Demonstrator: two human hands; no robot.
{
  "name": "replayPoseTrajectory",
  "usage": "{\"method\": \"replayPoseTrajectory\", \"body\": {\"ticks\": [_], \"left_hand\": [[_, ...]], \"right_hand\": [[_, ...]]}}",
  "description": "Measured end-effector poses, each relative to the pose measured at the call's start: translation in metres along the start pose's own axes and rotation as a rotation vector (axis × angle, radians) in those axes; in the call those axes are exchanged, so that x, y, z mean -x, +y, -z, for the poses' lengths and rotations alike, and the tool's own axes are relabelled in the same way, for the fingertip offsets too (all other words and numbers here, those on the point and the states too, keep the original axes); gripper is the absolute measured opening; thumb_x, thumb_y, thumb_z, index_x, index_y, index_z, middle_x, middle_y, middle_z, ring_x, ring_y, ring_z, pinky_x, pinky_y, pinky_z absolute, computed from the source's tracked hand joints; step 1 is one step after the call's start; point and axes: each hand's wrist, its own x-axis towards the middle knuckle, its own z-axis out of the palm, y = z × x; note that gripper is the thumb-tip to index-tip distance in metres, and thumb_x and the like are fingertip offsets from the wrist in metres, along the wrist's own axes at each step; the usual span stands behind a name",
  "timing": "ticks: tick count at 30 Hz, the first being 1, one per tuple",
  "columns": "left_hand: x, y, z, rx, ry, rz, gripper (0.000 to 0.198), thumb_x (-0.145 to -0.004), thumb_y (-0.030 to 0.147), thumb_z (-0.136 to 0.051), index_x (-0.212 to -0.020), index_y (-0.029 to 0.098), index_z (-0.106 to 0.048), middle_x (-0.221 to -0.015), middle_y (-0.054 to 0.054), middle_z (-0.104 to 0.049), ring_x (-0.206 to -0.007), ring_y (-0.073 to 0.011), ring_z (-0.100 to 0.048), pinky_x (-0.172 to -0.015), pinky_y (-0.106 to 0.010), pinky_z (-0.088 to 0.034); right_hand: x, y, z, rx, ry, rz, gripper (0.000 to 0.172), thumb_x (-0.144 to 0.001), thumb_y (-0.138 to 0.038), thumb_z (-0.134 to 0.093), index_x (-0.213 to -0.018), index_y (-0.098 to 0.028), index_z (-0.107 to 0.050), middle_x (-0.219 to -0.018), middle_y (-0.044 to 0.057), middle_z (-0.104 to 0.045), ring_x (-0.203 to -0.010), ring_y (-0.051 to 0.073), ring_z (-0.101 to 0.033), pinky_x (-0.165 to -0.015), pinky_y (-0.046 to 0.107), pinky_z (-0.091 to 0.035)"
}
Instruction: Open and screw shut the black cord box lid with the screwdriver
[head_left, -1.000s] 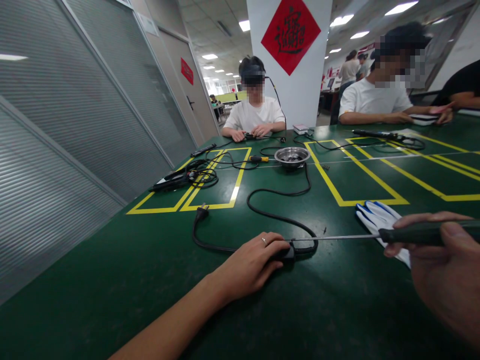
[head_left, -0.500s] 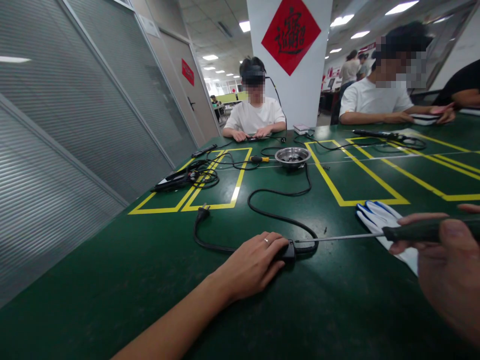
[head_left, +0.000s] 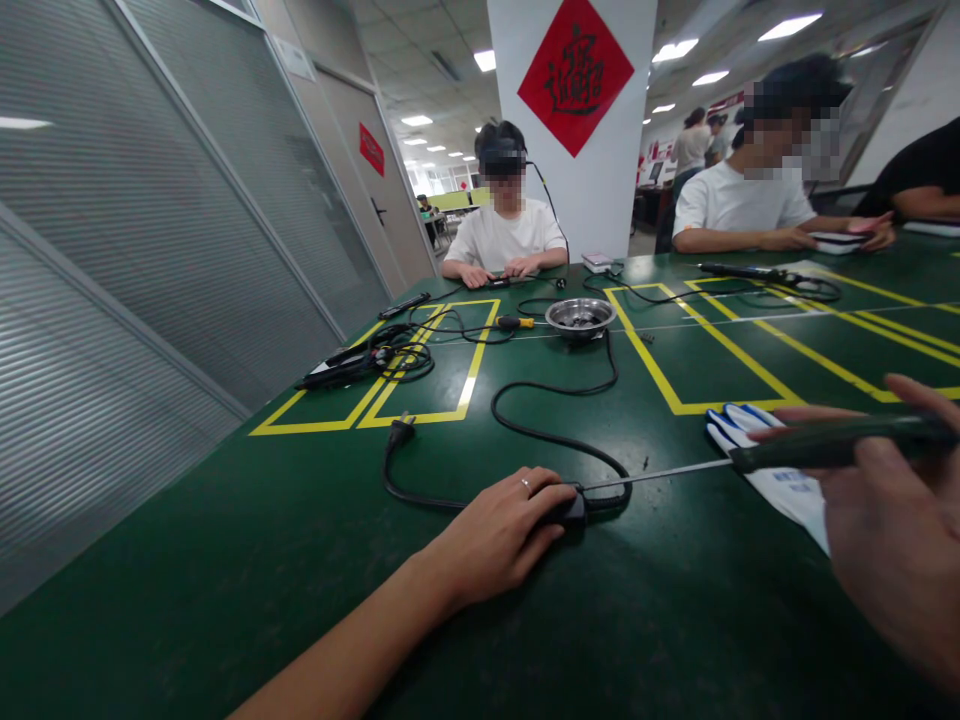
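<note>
**Screwdriver [head_left: 832, 440] handle is now a little higher**

The right hand [head_left: 892, 530] has lifted the handle slightly, so the thin shaft slopes down to the small black part [head_left: 574, 510] at the end of the power cord [head_left: 540, 432]. This hand is closed around the handle. The left hand [head_left: 502, 535] holds the black part down on the green table [head_left: 225, 560], with its fingers curled over it. A white-and-blue glove [head_left: 787, 490] lies just under the right hand's fingers

A long screwdriver [head_left: 780, 453], thin steel shaft and dark green handle, is held almost level in the right hand [head_left: 892, 540], its tip set against a small black block [head_left: 574, 510]. The block is held flat on the green surface [head_left: 225, 560] under the left hand [head_left: 499, 535]; its black cable [head_left: 555, 437] is looped away to a plug [head_left: 400, 431].
</note>
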Motion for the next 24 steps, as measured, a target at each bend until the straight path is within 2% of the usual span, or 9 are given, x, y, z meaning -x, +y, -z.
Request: {"method": "replayPoseTrajectory", "body": {"ticks": [2, 4, 6, 9, 12, 14, 17, 21, 24], "left_hand": [[0.000, -0.001, 0.000, 0.003, 0.001, -0.001, 0.038, -0.093, 0.023, -0.047, -0.131, 0.024, -0.041, -0.129, -0.007, -0.048, -0.112, -0.0237, -0.049, -0.099, -0.041, -0.042], [0.000, -0.001, -0.001, 0.006, -0.002, -0.002, 0.038, -0.093, 0.023, -0.048, -0.131, 0.024, -0.042, -0.129, -0.007, -0.048, -0.112, -0.0238, -0.049, -0.099, -0.041, -0.042], [0.000, -0.001, -0.001, 0.007, -0.004, -0.003, 0.038, -0.093, 0.023, -0.047, -0.131, 0.025, -0.042, -0.129, -0.007, -0.047, -0.113, -0.0238, -0.049, -0.099, -0.041, -0.043], [0.000, -0.001, -0.001, 0.012, 0.000, -0.002, 0.038, -0.094, 0.023, -0.046, -0.132, 0.025, -0.041, -0.130, -0.006, -0.047, -0.113, -0.0234, -0.049, -0.099, -0.040, -0.042], [0.000, -0.001, 0.000, 0.019, 0.003, -0.003, 0.038, -0.094, 0.023, -0.046, -0.132, 0.025, -0.041, -0.130, -0.006, -0.047, -0.113, -0.0230, -0.049, -0.100, -0.040, -0.042], [0.000, 0.000, 0.000, 0.022, 0.002, -0.003, 0.038, -0.094, 0.023, -0.046, -0.131, 0.025, -0.041, -0.129, -0.006, -0.047, -0.113, -0.0227, -0.048, -0.100, -0.040, -0.041], [0.000, 0.000, 0.000, 0.025, 0.000, -0.002, 0.038, -0.094, 0.022, -0.046, -0.132, 0.025, -0.041, -0.130, -0.006, -0.047, -0.114, -0.0227, -0.048, -0.101, -0.039, -0.041], [-0.001, -0.001, 0.000, 0.026, 0.001, 0.002, 0.038, -0.093, 0.023, -0.046, -0.131, 0.025, -0.042, -0.130, -0.006, -0.047, -0.114, -0.0229, -0.048, -0.101, -0.040, -0.041], [0.000, -0.001, 0.000, 0.031, 0.005, 0.004, 0.038, -0.093, 0.023, -0.047, -0.131, 0.026, -0.042, -0.129, -0.006, -0.048, -0.114, -0.0226, -0.048, -0.101, -0.039, -0.041]], "right_hand": [[-0.002, 0.002, 0.003, -0.026, -0.053, 0.059, 0.062, -0.072, -0.030, -0.064, -0.131, -0.032, -0.043, -0.116, 0.005, -0.064, -0.096, 0.023, -0.066, -0.095, 0.052, -0.047], [-0.005, 0.006, 0.006, 0.143, 0.001, 0.188, 0.072, -0.065, -0.027, -0.071, -0.132, -0.032, -0.044, -0.117, 0.005, -0.062, -0.094, 0.025, -0.065, -0.096, 0.056, -0.044], [-0.007, 0.009, 0.008, 0.324, 0.092, 0.271, 0.069, -0.063, -0.028, -0.075, -0.127, -0.032, -0.050, -0.111, 0.004, -0.063, -0.093, 0.027, -0.064, -0.093, 0.058, -0.045], [-0.008, 0.009, 0.008, 0.217, 0.027, 0.212, 0.050, -0.074, -0.032, -0.063, -0.123, -0.032, -0.054, -0.113, 0.004, -0.062, -0.099, 0.029, -0.063, -0.095, 0.060, -0.043], [-0.008, 0.005, 0.007, 0.057, -0.103, 0.176, 0.058, -0.077, -0.029, -0.059, -0.133, -0.033, -0.045, -0.121, 0.003, -0.060, -0.102, 0.029, -0.063, -0.097, 0.059, -0.043], [-0.007, 0.004, 0.006, 0.192, -0.031, 0.218, 0.063, -0.074, -0.030, -0.065, -0.133, -0.034, -0.044, -0.122, 0.003, -0.058, -0.103, 0.028, -0.061, -0.097, 0.057, -0.043], [-0.009, 0.003, 0.007, 0.374, 0.096, 0.209, 0.050, -0.074, -0.035, -0.066, -0.123, -0.033, -0.055, -0.113, 0.003, -0.060, -0.100, 0.028, -0.060, -0.096, 0.055, -0.043], [-0.012, 0.006, 0.008, 0.045, -0.081, 0.103, 0.052, -0.078, -0.035, -0.057, -0.129, -0.034, -0.049, -0.122, 0.003, -0.058, -0.104, 0.028, -0.061, -0.097, 0.056, -0.042], [-0.013, 0.007, 0.008, 0.199, -0.011, 0.149, 0.060, -0.074, -0.036, -0.064, -0.131, -0.035, -0.047, -0.117, 0.003, -0.060, -0.101, 0.028, -0.061, -0.098, 0.055, -0.041]]}}
